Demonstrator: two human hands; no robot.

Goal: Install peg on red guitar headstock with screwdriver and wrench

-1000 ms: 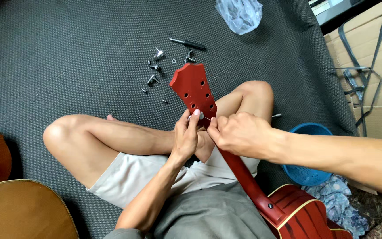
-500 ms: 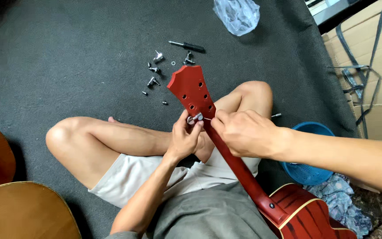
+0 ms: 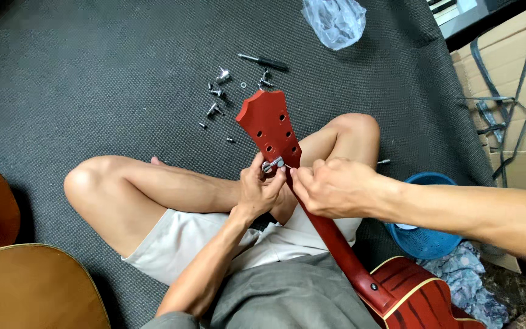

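A red guitar lies across my crossed legs, its headstock [image 3: 267, 123] pointing away from me and showing several empty peg holes. My left hand [image 3: 258, 189] pinches a small silver tuning peg [image 3: 273, 164] against the lower left edge of the headstock. My right hand [image 3: 331, 186] is closed around the neck [image 3: 336, 242] just below the headstock, thumb and fingertips close to the peg. The red guitar body [image 3: 424, 297] shows at the bottom right.
Several loose silver tuning pegs [image 3: 215, 100] and a black-handled screwdriver [image 3: 264, 61] lie on the dark carpet beyond the headstock. A clear plastic bag [image 3: 335, 21] is at the top. A blue bowl [image 3: 424, 234] and cardboard box [image 3: 509, 103] sit right; brown guitar bodies [image 3: 31, 286] left.
The headstock has shifted slightly left and my left-hand fingers have drawn the silver peg out so it now shows at the headstock's edge. Right hand stays on the neck.
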